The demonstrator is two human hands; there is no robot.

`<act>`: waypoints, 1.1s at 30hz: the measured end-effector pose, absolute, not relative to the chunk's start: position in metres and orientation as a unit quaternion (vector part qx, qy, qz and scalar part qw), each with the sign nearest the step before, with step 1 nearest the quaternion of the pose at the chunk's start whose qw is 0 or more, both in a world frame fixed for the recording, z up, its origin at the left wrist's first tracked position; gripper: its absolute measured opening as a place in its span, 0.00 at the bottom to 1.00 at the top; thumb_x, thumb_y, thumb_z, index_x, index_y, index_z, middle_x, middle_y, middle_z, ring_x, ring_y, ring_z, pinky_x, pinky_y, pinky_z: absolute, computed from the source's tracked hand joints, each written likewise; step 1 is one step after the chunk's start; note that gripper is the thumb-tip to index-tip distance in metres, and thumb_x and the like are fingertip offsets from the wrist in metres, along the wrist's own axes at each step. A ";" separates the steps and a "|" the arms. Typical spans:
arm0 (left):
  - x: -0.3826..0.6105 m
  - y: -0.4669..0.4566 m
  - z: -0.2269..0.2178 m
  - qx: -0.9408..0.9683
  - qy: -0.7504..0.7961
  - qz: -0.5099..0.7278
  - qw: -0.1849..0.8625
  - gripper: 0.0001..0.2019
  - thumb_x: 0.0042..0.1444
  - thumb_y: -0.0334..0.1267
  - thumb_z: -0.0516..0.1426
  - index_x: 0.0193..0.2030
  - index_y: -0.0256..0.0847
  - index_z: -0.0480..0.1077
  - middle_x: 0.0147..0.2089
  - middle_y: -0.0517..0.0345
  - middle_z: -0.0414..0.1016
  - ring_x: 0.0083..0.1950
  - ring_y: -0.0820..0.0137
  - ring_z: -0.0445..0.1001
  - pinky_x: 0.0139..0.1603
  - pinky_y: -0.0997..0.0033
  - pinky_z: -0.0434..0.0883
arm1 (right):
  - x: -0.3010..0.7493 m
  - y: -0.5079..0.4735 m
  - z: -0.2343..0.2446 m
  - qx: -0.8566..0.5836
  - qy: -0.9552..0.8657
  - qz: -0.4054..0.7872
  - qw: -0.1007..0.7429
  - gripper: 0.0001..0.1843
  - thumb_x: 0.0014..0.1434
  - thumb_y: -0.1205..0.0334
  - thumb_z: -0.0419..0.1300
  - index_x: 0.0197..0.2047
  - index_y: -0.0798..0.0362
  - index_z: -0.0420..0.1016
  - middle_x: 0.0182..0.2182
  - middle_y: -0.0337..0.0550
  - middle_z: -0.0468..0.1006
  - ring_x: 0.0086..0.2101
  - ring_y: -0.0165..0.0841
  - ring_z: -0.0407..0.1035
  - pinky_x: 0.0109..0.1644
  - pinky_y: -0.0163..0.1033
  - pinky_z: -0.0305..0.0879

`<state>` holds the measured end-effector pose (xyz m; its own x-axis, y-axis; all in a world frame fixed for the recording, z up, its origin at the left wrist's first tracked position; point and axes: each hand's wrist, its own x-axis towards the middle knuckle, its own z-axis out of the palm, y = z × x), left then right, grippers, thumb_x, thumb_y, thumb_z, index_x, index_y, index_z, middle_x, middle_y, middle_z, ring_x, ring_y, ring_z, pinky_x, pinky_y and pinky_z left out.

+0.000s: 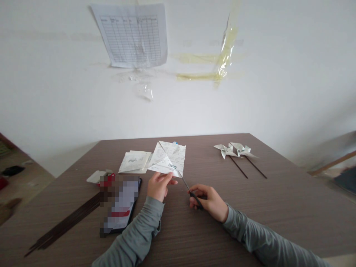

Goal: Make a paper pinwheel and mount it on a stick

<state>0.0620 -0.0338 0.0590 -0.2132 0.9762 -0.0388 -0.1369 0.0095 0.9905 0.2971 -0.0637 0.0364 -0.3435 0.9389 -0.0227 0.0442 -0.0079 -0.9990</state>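
While the paper square [174, 155] is pinched, the scissors [198, 202] are held at its corner

By the closed left grip [158, 186], the paper square is held at its near edge, just beyond that grip. The scissors are clasped by the right grip [210, 200]. On the bench [178, 241], 2 pinwheels [226, 151] are seen beyond the right grip; a phone [124, 202] is laid left of the left grip.

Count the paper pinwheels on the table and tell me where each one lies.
2. The left pinwheel lies toward the back right of the table; the right pinwheel lies close beside it. No others show.
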 end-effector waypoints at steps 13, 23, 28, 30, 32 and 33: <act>0.063 -0.033 0.055 0.399 0.515 0.586 0.482 0.11 0.61 0.39 0.79 0.43 0.42 0.83 0.42 0.49 0.96 0.36 0.60 0.96 0.19 0.81 0.61 | 0.300 -0.060 0.029 -0.412 -0.592 0.584 0.372 0.36 0.57 0.27 0.88 0.49 0.49 0.89 0.30 0.44 0.92 0.29 0.39 0.79 0.38 0.45 0.78; 0.062 -0.032 0.056 0.394 0.511 0.587 0.489 0.10 0.61 0.38 0.78 0.43 0.42 0.83 0.42 0.49 0.97 0.36 0.60 0.96 0.19 0.81 0.62 | 0.298 -0.062 0.032 -0.421 -0.585 0.589 0.366 0.38 0.55 0.25 0.87 0.49 0.48 0.88 0.29 0.44 0.90 0.29 0.40 0.76 0.40 0.49 0.76; 0.060 -0.031 0.057 0.400 0.526 0.573 0.484 0.09 0.63 0.35 0.77 0.43 0.42 0.83 0.42 0.48 0.97 0.37 0.58 0.97 0.19 0.81 0.63 | 0.298 -0.063 0.034 -0.426 -0.584 0.579 0.377 0.35 0.56 0.26 0.89 0.48 0.47 0.91 0.29 0.48 0.90 0.29 0.45 0.79 0.39 0.52 0.77; 0.059 -0.028 0.055 0.399 0.526 0.574 0.485 0.08 0.64 0.34 0.77 0.43 0.42 0.83 0.43 0.49 0.97 0.38 0.58 0.98 0.18 0.81 0.63 | 0.298 -0.062 0.033 -0.423 -0.587 0.578 0.377 0.36 0.56 0.26 0.88 0.48 0.48 0.90 0.28 0.47 0.90 0.29 0.44 0.79 0.39 0.51 0.78; 0.057 -0.025 0.053 0.393 0.526 0.570 0.494 0.08 0.64 0.33 0.76 0.42 0.42 0.82 0.42 0.49 0.96 0.37 0.58 0.98 0.17 0.81 0.63 | 0.298 -0.060 0.030 -0.415 -0.590 0.582 0.375 0.37 0.56 0.26 0.88 0.49 0.49 0.90 0.28 0.44 0.90 0.28 0.42 0.78 0.39 0.49 0.78; 0.056 -0.023 0.052 0.389 0.527 0.566 0.500 0.08 0.64 0.33 0.76 0.41 0.42 0.82 0.42 0.49 0.96 0.36 0.58 0.97 0.17 0.80 0.63 | 0.298 -0.060 0.029 -0.413 -0.590 0.583 0.376 0.37 0.57 0.26 0.87 0.49 0.49 0.91 0.28 0.44 0.90 0.28 0.41 0.78 0.39 0.48 0.79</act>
